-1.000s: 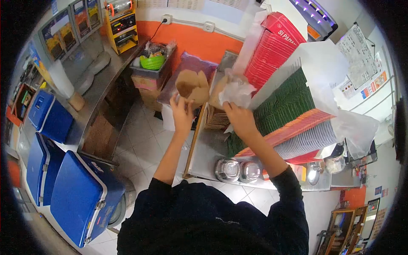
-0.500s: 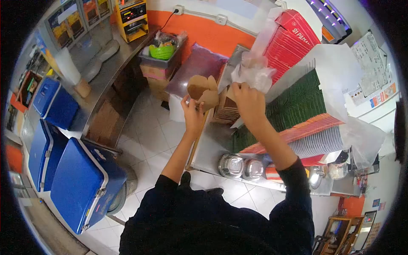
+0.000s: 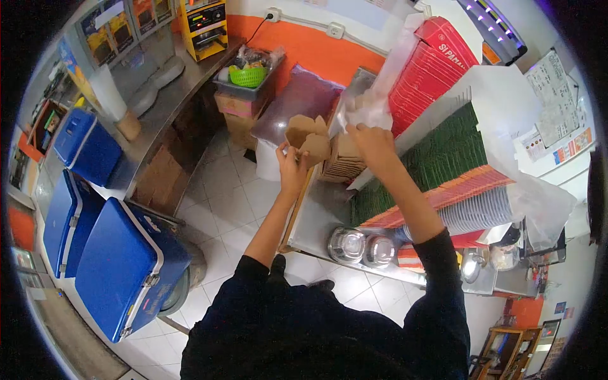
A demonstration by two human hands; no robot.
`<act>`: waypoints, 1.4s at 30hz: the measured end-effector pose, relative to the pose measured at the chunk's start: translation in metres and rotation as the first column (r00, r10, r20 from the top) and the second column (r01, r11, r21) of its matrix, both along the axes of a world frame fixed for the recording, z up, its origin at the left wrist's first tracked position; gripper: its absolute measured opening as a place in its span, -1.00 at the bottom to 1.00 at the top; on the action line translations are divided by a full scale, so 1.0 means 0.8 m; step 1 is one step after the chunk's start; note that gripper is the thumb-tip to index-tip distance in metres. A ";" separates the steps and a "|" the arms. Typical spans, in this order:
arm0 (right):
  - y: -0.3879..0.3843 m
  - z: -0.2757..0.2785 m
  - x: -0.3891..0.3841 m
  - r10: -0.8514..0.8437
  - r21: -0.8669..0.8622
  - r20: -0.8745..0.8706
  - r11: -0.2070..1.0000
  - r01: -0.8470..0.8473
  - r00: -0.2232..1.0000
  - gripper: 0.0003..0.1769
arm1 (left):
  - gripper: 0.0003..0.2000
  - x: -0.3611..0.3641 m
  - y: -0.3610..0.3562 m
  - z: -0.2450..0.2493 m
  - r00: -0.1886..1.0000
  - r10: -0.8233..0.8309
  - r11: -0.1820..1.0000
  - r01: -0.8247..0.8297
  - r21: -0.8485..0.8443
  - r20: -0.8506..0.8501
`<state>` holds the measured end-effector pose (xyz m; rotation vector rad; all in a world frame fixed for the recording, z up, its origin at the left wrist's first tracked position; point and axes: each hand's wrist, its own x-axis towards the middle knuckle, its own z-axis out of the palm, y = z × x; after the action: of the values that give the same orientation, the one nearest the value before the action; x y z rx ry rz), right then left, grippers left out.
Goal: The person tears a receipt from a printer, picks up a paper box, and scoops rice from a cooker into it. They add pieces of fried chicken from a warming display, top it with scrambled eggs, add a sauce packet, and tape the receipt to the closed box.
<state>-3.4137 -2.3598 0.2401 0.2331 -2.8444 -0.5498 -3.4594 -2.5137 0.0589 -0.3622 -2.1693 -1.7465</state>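
My left hand (image 3: 290,166) holds an open brown paper takeout box (image 3: 315,147), its flaps standing up and its mouth tilted toward me. To the right, my right hand (image 3: 375,147) has its fingers bent and pinched on a crumpled clear plastic bag (image 3: 368,113). Just beneath that hand sits a stack of nested brown paper boxes (image 3: 342,163) on the metal counter (image 3: 310,221). Part of the stack is hidden by the hand.
Along the counter stand stacked red cartons (image 3: 424,76), a long row of dark green cartons (image 3: 437,149) and clear plastic lids (image 3: 347,245). Blue cooler boxes (image 3: 130,266) are at left. A purple-topped sack (image 3: 297,104) and a bin with a green basket (image 3: 248,76) lie ahead.
The plastic bag by my right hand has been pushed down and bunched differently, with that hand slightly lower. My left hand still holds the box; the whole view has shifted a little.
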 end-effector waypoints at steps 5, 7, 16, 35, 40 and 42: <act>0.022 -0.037 0.012 -0.038 -0.074 0.187 0.996 0.052 0.982 -0.75 | -0.79 -0.008 0.002 -0.025 0.996 0.011 0.994 -0.021 -0.105 -0.093; 0.030 -0.047 0.023 -0.070 -0.260 0.288 0.954 0.149 0.955 -0.65 | -0.79 -0.011 -0.009 -0.024 0.989 0.040 0.988 -0.060 -0.140 -0.143; 0.030 0.072 0.324 -0.018 -0.855 -0.177 0.499 -0.145 0.984 -0.37 | -0.82 0.183 0.008 0.215 0.933 0.168 0.926 -0.040 0.375 -0.318; 0.323 0.043 0.957 -0.918 -0.978 -0.047 0.122 0.169 0.393 -0.73 | 0.24 0.731 0.489 0.220 -0.204 -0.972 -0.171 0.954 -0.248 -0.114; 0.467 -0.032 1.021 -0.919 -0.992 0.044 0.007 0.129 0.392 -0.79 | 0.17 0.788 0.629 0.184 -0.230 -0.965 -0.158 0.892 -0.425 -0.124; 0.523 -0.049 1.051 -0.941 -0.984 0.099 -0.045 0.170 0.323 -0.77 | 0.19 0.824 0.691 0.167 -0.275 -0.937 -0.165 0.891 -0.424 -0.214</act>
<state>-2.5732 -1.9411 0.2010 -1.3761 -1.7482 0.8817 -2.8005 -1.9608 0.1926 -2.9157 -1.2579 -1.5331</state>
